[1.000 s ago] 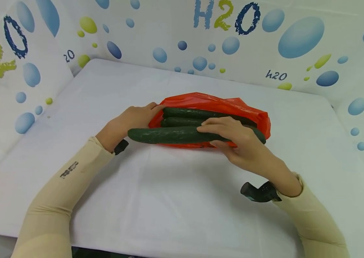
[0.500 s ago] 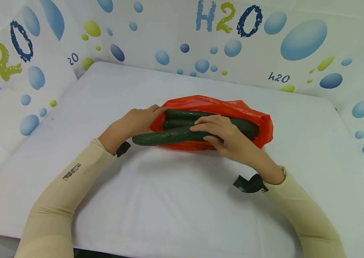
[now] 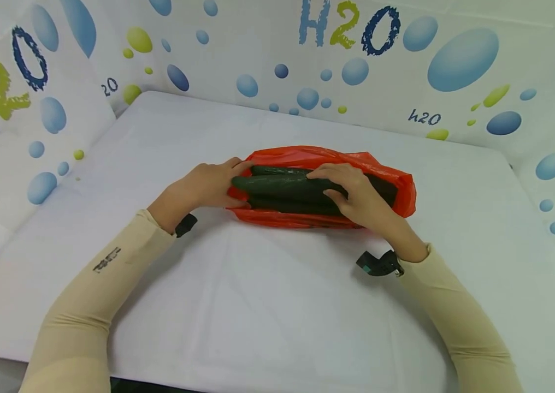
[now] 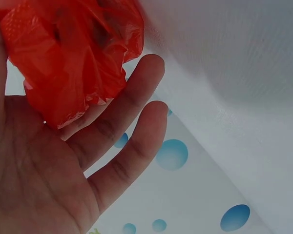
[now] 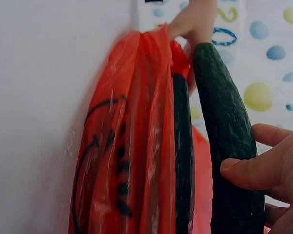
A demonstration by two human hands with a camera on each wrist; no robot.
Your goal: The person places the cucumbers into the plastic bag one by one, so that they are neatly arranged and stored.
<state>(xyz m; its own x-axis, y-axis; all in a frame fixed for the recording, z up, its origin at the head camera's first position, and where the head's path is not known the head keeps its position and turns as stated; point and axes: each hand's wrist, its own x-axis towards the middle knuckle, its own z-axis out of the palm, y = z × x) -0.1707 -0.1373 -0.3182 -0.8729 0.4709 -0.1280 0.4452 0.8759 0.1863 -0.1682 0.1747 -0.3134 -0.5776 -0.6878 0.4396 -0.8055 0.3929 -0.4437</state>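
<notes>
A red plastic bag lies on the table with its mouth spread and dark green cucumbers inside it. My left hand holds the bag's left end; the left wrist view shows crumpled red plastic near the thumb and palm, with two fingers loosely extended. My right hand grips one cucumber from above, thumb on the near side and fingers on the far side. In the head view this cucumber lies over the others, within the bag's opening. The bag's wall bears black printing.
The table is covered by a white cloth. Behind it and to the left hang white sheets printed with blue and green bubbles and lettering. Dark wrist cameras sit below each wrist.
My right hand has moved the cucumber from the bag's near edge, away from me and slightly right, over the opening. The left hand has stayed at the bag's left end.
</notes>
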